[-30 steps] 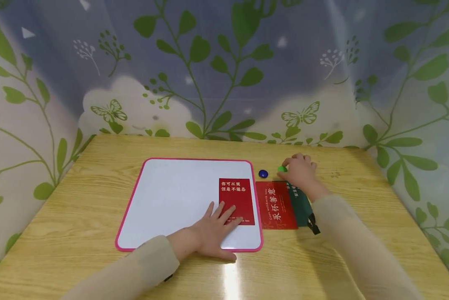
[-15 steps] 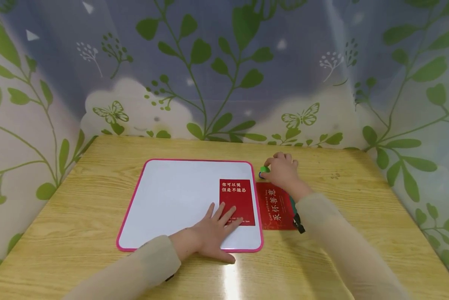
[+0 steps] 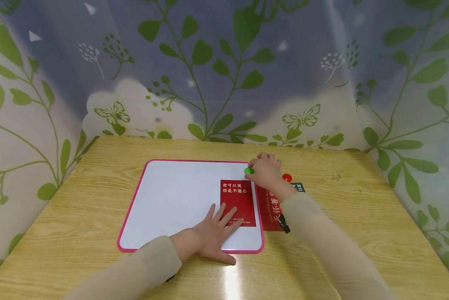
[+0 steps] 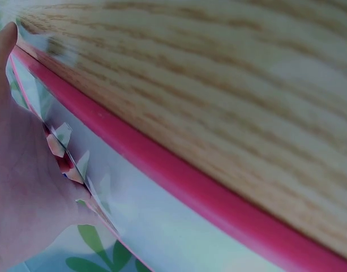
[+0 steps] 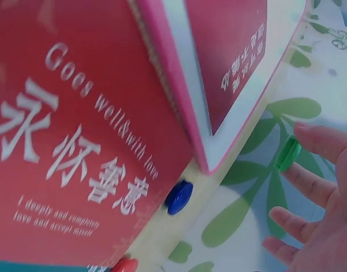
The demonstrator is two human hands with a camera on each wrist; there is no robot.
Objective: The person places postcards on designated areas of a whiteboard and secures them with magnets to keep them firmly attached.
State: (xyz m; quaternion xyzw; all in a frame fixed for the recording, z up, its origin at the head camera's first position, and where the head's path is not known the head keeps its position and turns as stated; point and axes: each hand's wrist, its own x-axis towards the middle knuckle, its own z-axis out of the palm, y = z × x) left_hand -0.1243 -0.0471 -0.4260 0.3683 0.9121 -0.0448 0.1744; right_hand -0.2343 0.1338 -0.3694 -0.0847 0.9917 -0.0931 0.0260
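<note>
Right hand: we see it half closed, with thumb and one finger pinching the green magnet; its other fingers bend loosely and hold nothing.
Green magnet: in the head view it is over the far right part of the whiteboard, beyond the far edge of the first red card; in the right wrist view it seems to us in the air.
Left hand: it lies wide open, fingers straight and spread, resting on the near part of this card and on the board; it grips nothing.
Step now: we judge that the magnet is being brought to the card's far edge.
Next move: probably it calls for lowering the magnet onto this edge, while the left hand keeps the card flat.
First card's writing: we read "你可以哭 但是不能怂"; the small line at the near end we cannot read.
Second red card: just right of the board, it says "永怀善意", "Goes well&with love" and "I deeply and completely love and accept myself".
Green card: farther right, mostly hidden; its writing is too covered for us.
Other magnets: a blue magnet and a red magnet are on the table, near the cards' far edges.
Brand: we find none.
</note>
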